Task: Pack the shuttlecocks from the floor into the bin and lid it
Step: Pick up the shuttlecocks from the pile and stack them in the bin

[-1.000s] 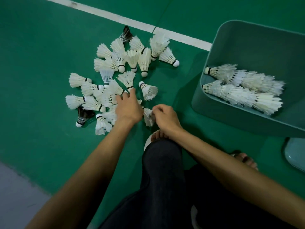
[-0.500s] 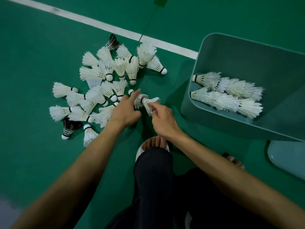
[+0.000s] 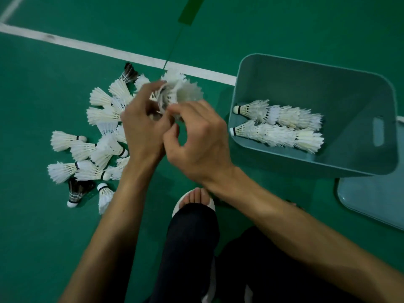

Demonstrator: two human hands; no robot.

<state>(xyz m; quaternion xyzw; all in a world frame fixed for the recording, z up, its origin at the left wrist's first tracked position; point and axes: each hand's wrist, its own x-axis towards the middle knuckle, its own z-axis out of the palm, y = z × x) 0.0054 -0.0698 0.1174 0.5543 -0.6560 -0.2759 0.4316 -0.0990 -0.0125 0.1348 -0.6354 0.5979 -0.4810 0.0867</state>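
Several white shuttlecocks (image 3: 91,149) and two dark ones lie in a loose pile on the green floor at the left. My left hand (image 3: 142,125) and my right hand (image 3: 196,138) are raised together above the pile, both gripping a small bunch of white shuttlecocks (image 3: 179,92) whose feather skirts show past my fingers. To the right stands the teal bin (image 3: 349,167), tilted open toward me, with two nested rows of white shuttlecocks (image 3: 282,125) lying inside. Its teal lid (image 3: 376,204) lies flat on the floor at the right edge.
A white court line (image 3: 91,48) crosses the floor behind the pile. My knee in dark trousers (image 3: 192,248) and my bare toes in a white slipper (image 3: 194,199) are just below my hands. A second foot is hidden behind my right forearm.
Both hands have lifted off the floor with shuttlecocks and come together above the pile. The view has shifted, so the bin and lid show more fully.
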